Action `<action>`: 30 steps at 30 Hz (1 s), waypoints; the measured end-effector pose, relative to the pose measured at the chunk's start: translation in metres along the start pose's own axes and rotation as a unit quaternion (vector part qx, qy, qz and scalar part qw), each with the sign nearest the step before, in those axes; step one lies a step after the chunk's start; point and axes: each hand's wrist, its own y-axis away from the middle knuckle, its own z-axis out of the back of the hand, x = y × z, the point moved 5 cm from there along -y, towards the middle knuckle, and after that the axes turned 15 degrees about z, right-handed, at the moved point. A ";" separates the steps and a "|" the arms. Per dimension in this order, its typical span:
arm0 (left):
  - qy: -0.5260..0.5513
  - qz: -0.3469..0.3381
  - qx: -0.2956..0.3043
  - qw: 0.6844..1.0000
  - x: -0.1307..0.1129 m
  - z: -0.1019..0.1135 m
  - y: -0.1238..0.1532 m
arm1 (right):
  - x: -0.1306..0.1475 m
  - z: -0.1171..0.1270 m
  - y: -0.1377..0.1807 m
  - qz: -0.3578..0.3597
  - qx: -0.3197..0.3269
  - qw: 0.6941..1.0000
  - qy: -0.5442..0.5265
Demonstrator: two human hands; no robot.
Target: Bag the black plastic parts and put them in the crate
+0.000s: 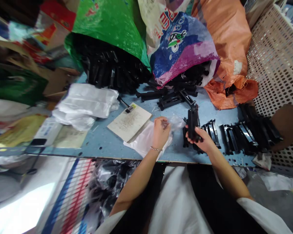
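My right hand [202, 140] is closed around a black plastic part [192, 123], long and narrow, held upright above the table. It may be more than one part stacked together. My left hand [160, 132] has its fingers curled at a thin clear plastic bag [177, 123], which bunches up beyond the fingertips. Beneath that hand and wrist lie flat white plastic bags [142, 140]. More black parts [211, 133] stand in a row to the right of my right hand, some with shiny strips.
A stained board [129, 122] lies left of my hands, near a stack of clear bags [86, 100]. Behind are a green sack [112, 26] spilling black parts, a blue-purple sack [183, 45] and an orange sack [224, 42]. A perforated crate [275, 61] borders the right.
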 end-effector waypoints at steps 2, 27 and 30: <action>-0.122 -0.029 0.004 0.992 0.001 0.001 -0.006 | 0.012 0.002 0.014 -0.008 0.039 0.998 -0.057; -0.314 -0.301 0.155 0.887 -0.005 -0.036 0.043 | -0.031 -0.024 0.025 -0.124 0.004 0.957 -0.263; -0.278 -0.347 0.226 0.867 0.000 -0.037 0.072 | -0.032 -0.009 0.015 -0.086 -0.048 0.986 -0.137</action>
